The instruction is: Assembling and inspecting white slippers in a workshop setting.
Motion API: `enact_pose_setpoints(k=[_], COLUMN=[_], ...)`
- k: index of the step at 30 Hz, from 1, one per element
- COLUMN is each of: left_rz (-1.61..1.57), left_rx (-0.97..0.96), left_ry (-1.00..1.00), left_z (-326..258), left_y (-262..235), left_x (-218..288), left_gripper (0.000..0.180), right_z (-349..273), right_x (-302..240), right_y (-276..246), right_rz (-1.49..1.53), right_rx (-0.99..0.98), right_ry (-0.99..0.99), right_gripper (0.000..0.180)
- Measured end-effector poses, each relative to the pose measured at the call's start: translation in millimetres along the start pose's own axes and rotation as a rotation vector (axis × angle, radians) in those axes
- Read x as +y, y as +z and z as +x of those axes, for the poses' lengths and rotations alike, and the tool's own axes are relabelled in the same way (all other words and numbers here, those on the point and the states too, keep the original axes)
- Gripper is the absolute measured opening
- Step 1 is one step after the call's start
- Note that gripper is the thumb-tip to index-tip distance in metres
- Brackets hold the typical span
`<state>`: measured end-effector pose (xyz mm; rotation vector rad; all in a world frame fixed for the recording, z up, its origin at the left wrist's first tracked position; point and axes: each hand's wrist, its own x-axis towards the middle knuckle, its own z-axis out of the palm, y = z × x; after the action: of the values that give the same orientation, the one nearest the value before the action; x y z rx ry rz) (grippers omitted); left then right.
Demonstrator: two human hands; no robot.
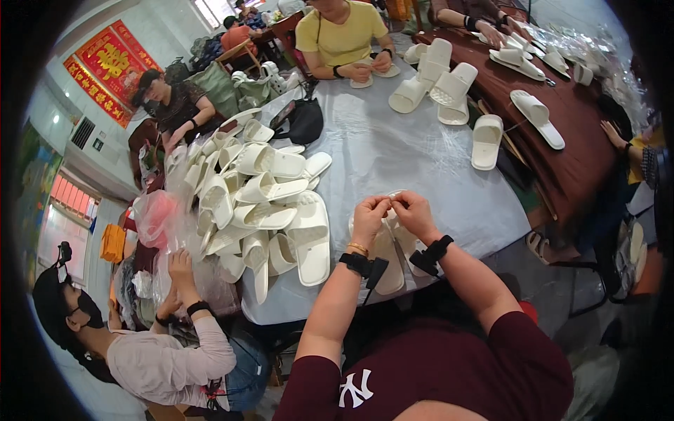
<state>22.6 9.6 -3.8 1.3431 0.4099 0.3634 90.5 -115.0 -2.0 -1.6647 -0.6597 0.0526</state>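
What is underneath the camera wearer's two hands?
Two off-white slippers on the pale grey table. The left hand and right hand cover part of their far ends; details directly beneath cannot be seen.

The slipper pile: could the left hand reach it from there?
Likely yes: only a strip of table lies between the left hand and the slipper pile, and no arm crosses it.
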Motion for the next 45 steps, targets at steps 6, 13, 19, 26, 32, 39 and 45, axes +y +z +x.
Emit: enact_pose_setpoints(k=[6, 13, 19, 26, 32, 39, 45], left_rz=[0.184, 0.112, 0.284, 0.326, 0.472, 0.589, 0.933], left_rx=[-0.081, -0.070, 0.061, 0.002, 0.210, 0.495, 0.863], left_ry=[0.003, 0.032, 0.200, 0.326, 0.377, 0.647, 0.690], left_z=[0.7, 0.5, -14.7, -11.1, -33.8, 6.0, 17.0], left_y=[-6.3, -1.0, 3.0, -28.0, -95.0, -207.6, -326.0], left_x=[3.4, 2.1, 25.4, 125.8, 260.6, 362.2, 307.2], left_gripper=[0.016, 0.017, 0.015, 0.017, 0.014, 0.014, 0.028], right_z=[0.2, 2.8, -1.3, -2.5, 21.8, 67.1, 85.2], right_x=[-0.6, 6.7, 11.5, 44.1, 50.4, 73.2, 66.3], right_y=[-0.4, 2.5, -10.1, -80.8, -139.5, -226.0, -206.7], right_rz=[-0.075, 0.001, 0.143, 0.069, -0.208, -0.663, -0.644], right_rx=[-0.021, -0.027, 0.034, 0.210, 0.306, 0.511, 0.367], right_ry=[-0.081, -0.049, 0.085, 0.116, -0.002, 0.189, 0.563], right_gripper=[0.009, 0.009, 0.014, 0.015, 0.012, 0.029, 0.050])
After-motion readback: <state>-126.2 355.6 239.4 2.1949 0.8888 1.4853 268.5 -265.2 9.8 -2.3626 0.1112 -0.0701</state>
